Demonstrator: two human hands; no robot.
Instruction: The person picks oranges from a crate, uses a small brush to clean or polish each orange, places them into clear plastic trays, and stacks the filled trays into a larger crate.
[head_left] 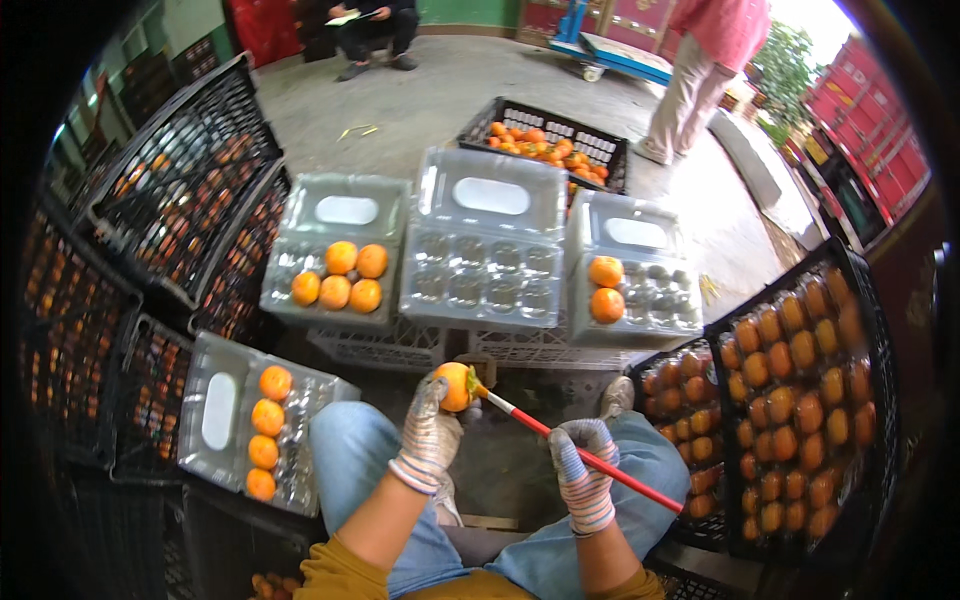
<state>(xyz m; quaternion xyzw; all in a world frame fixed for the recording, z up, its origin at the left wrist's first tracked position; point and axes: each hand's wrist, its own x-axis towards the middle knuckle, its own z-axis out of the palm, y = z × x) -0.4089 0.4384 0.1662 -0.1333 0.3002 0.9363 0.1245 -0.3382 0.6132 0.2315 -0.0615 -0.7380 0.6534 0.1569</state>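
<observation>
A: What does the left hand [433, 430] have?

B: An orange fruit [455, 386]; the gloved fingers are curled round it, closed as far as its bulk allows, and it is held up between the knees, its green leafy top turned to the right

A: And the right hand [585, 470]?

B: Also gloved, wrapped closely about a slim red stick [640, 483] that slants from near right to far left; its white section and tip point at the leafy top. Whether the tip actually touches, I can't tell

A: What's set out in front?

B: Three clear trays with lids up: the left tray [286, 262] with five fruits, the middle tray [480, 285], and the right tray [660, 292] with two

A: Anything closer?

B: A near tray [205, 462] beside the left knee carries a row of five, and a black crate [880, 385] full of fruit stands to the right

A: Farther off?

B: Another fruit-filled crate [575, 127], behind the trays
</observation>
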